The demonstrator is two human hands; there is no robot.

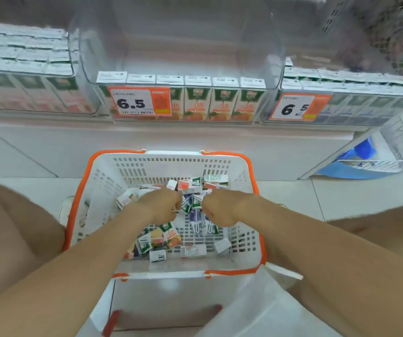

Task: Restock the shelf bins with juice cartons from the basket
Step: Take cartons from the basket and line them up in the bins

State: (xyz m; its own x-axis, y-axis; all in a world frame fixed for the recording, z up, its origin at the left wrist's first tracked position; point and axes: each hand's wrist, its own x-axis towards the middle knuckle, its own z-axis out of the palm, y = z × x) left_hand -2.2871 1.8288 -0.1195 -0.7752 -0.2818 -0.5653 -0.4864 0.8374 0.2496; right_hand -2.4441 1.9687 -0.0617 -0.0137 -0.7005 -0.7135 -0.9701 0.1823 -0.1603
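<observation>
While left hand (pixel 161 204), right hand (pixel 219 209) sit within basket (pixel 77 195) | rim well apart

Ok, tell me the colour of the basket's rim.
Orange rim on a white basket, clearest in the head view.

Just the one view for you: the head cam, so nothing to cross-check against. It looks forward and steeply down, close over the basket (pixel 161 164) right below you, and the wide lens bows the shelf bins (pixel 274 69) across the top, pretty near too.
</observation>
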